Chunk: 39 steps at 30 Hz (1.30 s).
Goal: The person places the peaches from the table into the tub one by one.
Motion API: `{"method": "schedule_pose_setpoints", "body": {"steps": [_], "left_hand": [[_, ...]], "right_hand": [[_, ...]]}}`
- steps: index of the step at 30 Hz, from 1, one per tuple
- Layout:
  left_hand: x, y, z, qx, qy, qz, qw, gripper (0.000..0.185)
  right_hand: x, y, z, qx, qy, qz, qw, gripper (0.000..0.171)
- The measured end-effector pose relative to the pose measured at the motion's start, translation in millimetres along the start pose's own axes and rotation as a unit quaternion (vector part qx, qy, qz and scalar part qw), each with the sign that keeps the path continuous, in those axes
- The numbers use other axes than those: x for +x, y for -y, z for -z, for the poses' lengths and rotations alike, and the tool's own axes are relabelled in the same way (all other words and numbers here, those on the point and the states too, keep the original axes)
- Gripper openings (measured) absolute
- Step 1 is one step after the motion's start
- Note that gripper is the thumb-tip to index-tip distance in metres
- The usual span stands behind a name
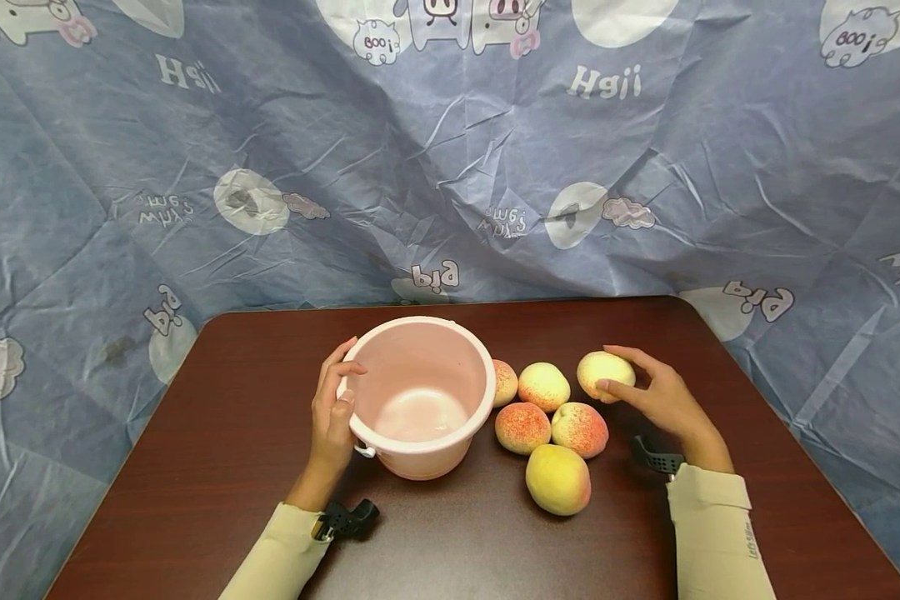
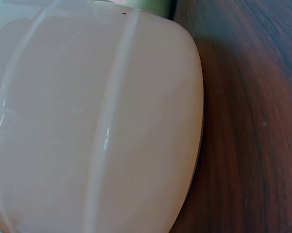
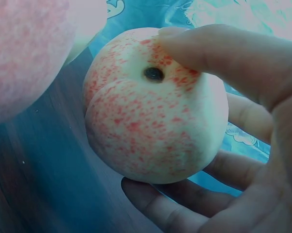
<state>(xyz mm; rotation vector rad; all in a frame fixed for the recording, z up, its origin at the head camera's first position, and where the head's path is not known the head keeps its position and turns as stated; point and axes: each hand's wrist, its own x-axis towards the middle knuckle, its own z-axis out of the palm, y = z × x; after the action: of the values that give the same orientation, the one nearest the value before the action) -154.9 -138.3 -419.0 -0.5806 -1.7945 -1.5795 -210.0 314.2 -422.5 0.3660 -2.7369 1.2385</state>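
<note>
Six peaches: grouped on the table (image 1: 217, 417) just to the right of the pink bucket; five lie loose, one is in hand.
Table: dark brown wood; it carries the bucket and all the fruit.
Pink bucket (image 1: 420, 396): upright and empty, mouth up, standing left of the fruit group; taken as the landmark for all positions here.
Left hand (image 1: 333, 408): set against the bucket's left wall, fingers curled over the rim, thumb outside; it grips the bucket and, by judgement, steadies it. Forearm comes in from the near edge of the table.
Right hand (image 1: 656, 396): at the far right of the bucket, beyond the loose fruit; fingers and thumb wrapped round the held peach (image 1: 603, 371), thumb near the stem pit in the right wrist view.
Held peach: pale yellow with red speckles, farthest of the fruit from the bucket; whether it rests on the table cannot be told.
Step in hand: judged as picking up one peach.
Next move: judged to call for a lift clear of the neighbouring peaches, then a carry leftward over the bucket rim.
</note>
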Motion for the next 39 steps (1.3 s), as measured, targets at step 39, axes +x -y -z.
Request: {"method": "schedule_pose_setpoints", "body": {"steps": [39], "left_hand": [[-5.5,26.3,3.7,-0.005,0.005,0.001,1.0,0.039]], "right_hand": [[4.1,57.3,-12.8,0.071,-0.008,0.037,0.997,0.056]]}}
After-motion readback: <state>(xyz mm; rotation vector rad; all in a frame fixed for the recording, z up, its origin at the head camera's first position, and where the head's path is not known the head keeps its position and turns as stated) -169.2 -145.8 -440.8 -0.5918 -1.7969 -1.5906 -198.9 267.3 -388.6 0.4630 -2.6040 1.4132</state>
